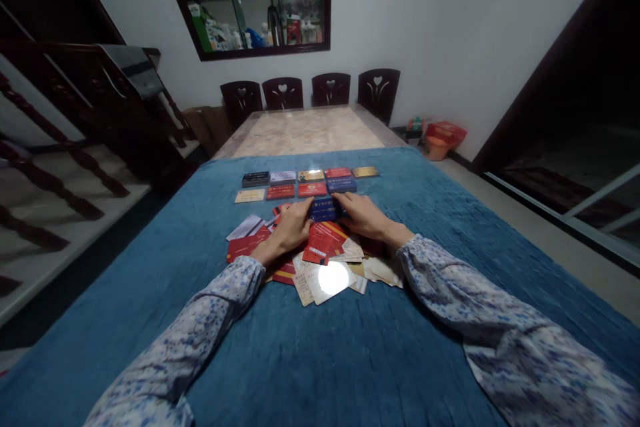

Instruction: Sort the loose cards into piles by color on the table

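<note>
Gripping blue cards (324, 209), hands (327, 212) on either side

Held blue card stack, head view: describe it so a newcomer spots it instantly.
On the blue cloth, find the loose card pile. At its far edge, the left hand and right hand hold the blue card stack. Unlike the other blue stack just beyond, it is gripped from both sides.

Dark chairs (330, 89) beyond the table (300, 130).
</note>
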Demonstrator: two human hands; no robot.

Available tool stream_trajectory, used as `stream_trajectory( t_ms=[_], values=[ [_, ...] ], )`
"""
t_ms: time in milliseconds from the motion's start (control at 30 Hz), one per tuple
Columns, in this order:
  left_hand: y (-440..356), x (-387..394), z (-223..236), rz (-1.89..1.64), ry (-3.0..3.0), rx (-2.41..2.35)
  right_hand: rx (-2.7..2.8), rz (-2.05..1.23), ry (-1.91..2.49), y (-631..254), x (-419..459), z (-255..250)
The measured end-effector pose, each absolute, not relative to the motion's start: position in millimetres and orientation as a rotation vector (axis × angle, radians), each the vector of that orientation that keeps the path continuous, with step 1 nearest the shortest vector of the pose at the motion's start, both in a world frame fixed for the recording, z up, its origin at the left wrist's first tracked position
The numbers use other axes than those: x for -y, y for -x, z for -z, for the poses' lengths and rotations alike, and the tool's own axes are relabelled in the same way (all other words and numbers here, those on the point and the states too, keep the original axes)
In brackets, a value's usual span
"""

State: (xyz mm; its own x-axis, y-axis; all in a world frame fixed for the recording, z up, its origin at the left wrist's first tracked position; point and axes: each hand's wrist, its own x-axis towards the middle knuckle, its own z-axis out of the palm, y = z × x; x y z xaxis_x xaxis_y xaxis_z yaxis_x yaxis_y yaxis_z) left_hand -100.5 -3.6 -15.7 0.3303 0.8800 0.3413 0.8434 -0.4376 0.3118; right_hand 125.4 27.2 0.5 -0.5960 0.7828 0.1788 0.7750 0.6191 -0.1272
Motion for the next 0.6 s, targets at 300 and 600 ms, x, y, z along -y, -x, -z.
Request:
stream_trajectory(
  t_ms=[300,600],
  values=[
    [107,0,15,-0.784,-2.468,-1.554,2.600,-0.110,1.252,-129,-33,-2],
    [107,1,10,-0.789,-2.461,-1.507,2.578,-0.149,1.106,-138,-41,-1]
  ],
)
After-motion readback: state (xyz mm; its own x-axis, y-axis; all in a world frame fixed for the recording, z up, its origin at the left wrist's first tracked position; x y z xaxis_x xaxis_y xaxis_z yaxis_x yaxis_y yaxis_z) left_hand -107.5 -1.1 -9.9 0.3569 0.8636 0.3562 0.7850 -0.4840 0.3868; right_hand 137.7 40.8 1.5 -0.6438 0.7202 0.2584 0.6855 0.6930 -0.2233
